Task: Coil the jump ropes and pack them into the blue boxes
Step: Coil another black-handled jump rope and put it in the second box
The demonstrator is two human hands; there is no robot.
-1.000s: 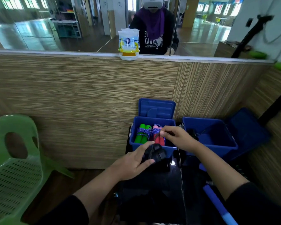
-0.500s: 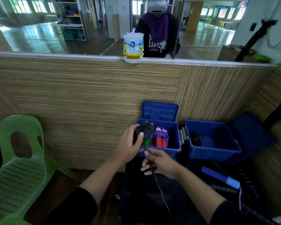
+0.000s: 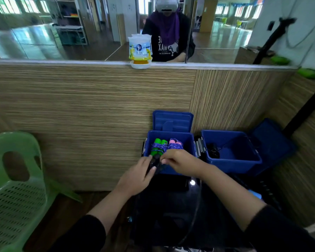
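Two blue boxes stand open against the wooden wall. The left blue box (image 3: 188, 142) holds a coiled rope with green handles (image 3: 158, 145) and one with pink handles (image 3: 175, 144). At its front rim my left hand (image 3: 136, 177) grips the black handles of a black jump rope (image 3: 155, 161). My right hand (image 3: 180, 160) pinches the black cord right beside them. The cord hangs down over a dark surface. The right blue box (image 3: 233, 160) holds a small black rope bundle (image 3: 213, 151).
A green plastic chair (image 3: 16, 188) stands at the left. A mirror above the wall ledge shows a person. A white and yellow container (image 3: 140, 50) sits on the ledge. Part of a light blue handle (image 3: 255, 194) lies to the right, below the boxes.
My left hand has lowered the black handles to the box's front rim. My right hand rose from below to meet them. The view tilted slightly.
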